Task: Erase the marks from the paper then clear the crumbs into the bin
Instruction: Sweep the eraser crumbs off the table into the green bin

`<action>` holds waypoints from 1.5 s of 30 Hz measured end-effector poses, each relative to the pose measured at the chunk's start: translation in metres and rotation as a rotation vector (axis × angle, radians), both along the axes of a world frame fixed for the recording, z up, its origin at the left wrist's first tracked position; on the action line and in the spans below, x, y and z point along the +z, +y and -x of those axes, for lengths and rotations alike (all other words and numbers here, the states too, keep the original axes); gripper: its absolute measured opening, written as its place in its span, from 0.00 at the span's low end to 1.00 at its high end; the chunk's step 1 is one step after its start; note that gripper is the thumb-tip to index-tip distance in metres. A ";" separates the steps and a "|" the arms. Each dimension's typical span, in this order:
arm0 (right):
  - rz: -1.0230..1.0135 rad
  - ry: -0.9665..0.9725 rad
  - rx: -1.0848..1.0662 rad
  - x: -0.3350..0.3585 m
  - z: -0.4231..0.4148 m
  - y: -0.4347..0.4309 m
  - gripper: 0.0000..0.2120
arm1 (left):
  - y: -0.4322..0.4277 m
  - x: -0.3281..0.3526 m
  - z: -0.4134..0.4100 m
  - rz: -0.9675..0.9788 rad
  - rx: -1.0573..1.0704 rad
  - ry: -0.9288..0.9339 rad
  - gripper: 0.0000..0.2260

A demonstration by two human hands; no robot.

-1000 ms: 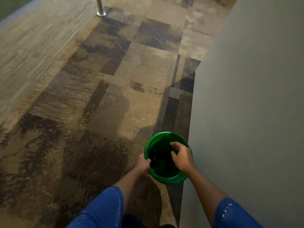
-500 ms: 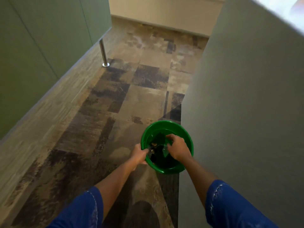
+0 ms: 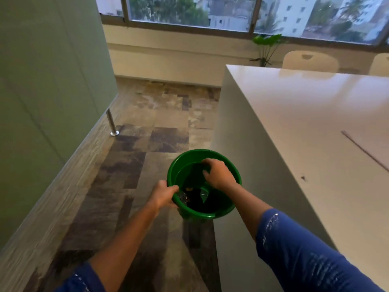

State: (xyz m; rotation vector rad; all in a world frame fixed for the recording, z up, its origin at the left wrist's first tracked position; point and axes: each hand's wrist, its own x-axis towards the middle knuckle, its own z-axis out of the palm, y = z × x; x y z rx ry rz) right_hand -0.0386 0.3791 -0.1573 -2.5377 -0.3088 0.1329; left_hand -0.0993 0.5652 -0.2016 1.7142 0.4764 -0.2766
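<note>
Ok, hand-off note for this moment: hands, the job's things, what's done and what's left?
Left hand: gripping the near-left rim of the green bin.
Right hand: fingers curled, hanging over the bin's mouth; contents not visible.
Bin: beside the white table.
Paper: on the table's right edge.
Done: cannot tell; a dark speck lies on the table.
Left: check paper and table.

One head-worn camera looks forward and down, close over the bin [image 3: 190,157], floor [image 3: 147,123] and table [image 3: 315,114]; edges seem wide-angle bent.
</note>
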 end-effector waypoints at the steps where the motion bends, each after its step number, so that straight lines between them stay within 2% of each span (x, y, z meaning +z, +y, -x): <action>1: 0.000 -0.020 0.000 0.012 0.000 -0.004 0.19 | -0.002 0.013 0.001 0.002 -0.015 -0.009 0.03; 9: 0.019 -0.116 -0.022 0.084 0.010 -0.048 0.18 | -0.025 0.084 0.019 -0.024 -0.108 -0.036 0.03; 17: 0.004 -0.194 -0.116 0.109 0.024 -0.105 0.18 | -0.054 0.090 0.022 -0.024 -0.139 0.034 0.01; 30: -0.044 -0.279 -0.332 0.118 0.040 -0.196 0.14 | -0.082 0.103 0.027 -0.087 -0.272 0.030 0.05; 34: -0.019 -0.212 -0.386 0.105 0.048 -0.223 0.22 | -0.084 0.109 0.030 -0.099 -0.284 0.027 0.03; 39: 0.253 0.007 -0.500 0.077 0.061 -0.244 0.39 | -0.086 0.111 0.033 -0.104 -0.289 0.043 0.01; 41: 0.324 0.047 -0.481 0.070 0.065 -0.245 0.41 | -0.086 0.110 0.032 -0.094 -0.283 0.054 0.01; 45: 0.318 0.025 -0.487 0.068 0.068 -0.237 0.41 | -0.086 0.108 0.029 -0.095 -0.281 0.065 0.01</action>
